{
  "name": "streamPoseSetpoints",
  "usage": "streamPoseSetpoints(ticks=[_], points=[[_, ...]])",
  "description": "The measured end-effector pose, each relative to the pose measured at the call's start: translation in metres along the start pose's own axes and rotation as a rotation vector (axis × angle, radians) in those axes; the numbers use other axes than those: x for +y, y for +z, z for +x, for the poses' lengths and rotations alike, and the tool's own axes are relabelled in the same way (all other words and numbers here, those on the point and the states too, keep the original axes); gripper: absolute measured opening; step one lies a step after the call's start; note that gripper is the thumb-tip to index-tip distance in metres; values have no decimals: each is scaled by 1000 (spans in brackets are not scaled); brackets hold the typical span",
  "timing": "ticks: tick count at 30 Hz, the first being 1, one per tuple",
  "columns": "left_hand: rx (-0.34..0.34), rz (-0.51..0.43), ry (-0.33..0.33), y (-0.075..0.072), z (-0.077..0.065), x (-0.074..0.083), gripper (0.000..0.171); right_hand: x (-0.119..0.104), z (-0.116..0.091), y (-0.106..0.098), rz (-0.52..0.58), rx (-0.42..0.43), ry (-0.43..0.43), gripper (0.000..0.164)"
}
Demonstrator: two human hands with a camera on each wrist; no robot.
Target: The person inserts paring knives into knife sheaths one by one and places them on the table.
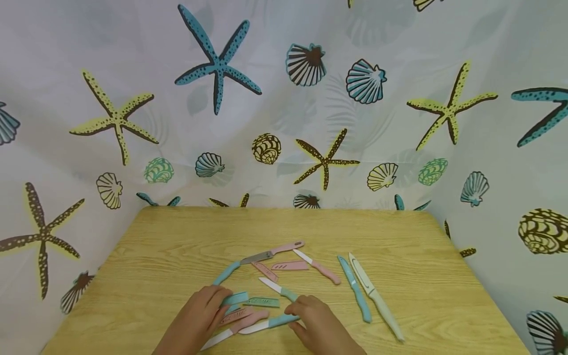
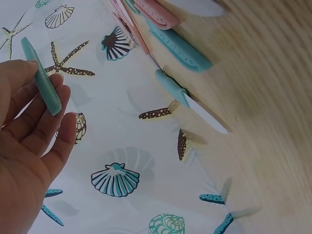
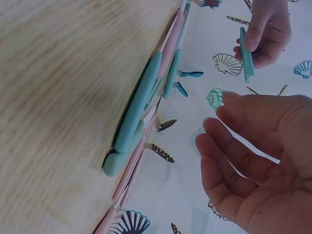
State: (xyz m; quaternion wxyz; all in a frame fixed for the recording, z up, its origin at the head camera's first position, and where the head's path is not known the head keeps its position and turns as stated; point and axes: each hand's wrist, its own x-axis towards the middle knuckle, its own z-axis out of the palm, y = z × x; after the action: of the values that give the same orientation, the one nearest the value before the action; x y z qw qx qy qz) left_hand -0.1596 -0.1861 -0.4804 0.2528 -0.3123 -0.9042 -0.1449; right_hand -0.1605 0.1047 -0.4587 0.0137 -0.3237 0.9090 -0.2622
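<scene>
My left hand [image 1: 195, 313] pinches a blue blade sheath [image 2: 46, 83] between thumb and fingers, raised over the table. My right hand [image 3: 258, 156] has loosely bent fingers with nothing between them in the right wrist view. It hovers by the handles of a blue-handled knife [image 1: 280, 320] and a green-handled knife [image 1: 287, 294], both with bare white blades. Between the hands lie a green sheath [image 1: 263, 302], a pink sheath [image 1: 236, 316] and a pink-handled knife [image 1: 249, 321] with a white blade.
Farther back lie a pink-handled knife with a grey blade [image 1: 257, 257], a blue handle [image 1: 227, 273], a pink sheath [image 1: 290, 265] and another pink-handled knife [image 1: 326, 272]. To the right are a blue knife [image 1: 356, 291] and a long pale green knife [image 1: 377, 301]. A patterned curtain surrounds the wooden table [image 1: 186, 236].
</scene>
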Motion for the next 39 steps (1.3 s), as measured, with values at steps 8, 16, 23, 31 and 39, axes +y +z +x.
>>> streamPoseSetpoints(ticks=[8,16,23,31,39], points=[[7,2,5,-3,-4,1,25,-1,14,7,-306,-34,-99,14],[-1,5,1,-4,-5,2,25,1,24,16,-439,-45,-157,8],[2,-5,5,-1,-6,1,26,6,33,24,-484,-84,-143,9],[-22,-7,18,0,-5,5,25,8,36,27,-440,-133,-114,12],[8,-30,40,3,-6,7,47,11,37,30,-391,-193,-89,12]])
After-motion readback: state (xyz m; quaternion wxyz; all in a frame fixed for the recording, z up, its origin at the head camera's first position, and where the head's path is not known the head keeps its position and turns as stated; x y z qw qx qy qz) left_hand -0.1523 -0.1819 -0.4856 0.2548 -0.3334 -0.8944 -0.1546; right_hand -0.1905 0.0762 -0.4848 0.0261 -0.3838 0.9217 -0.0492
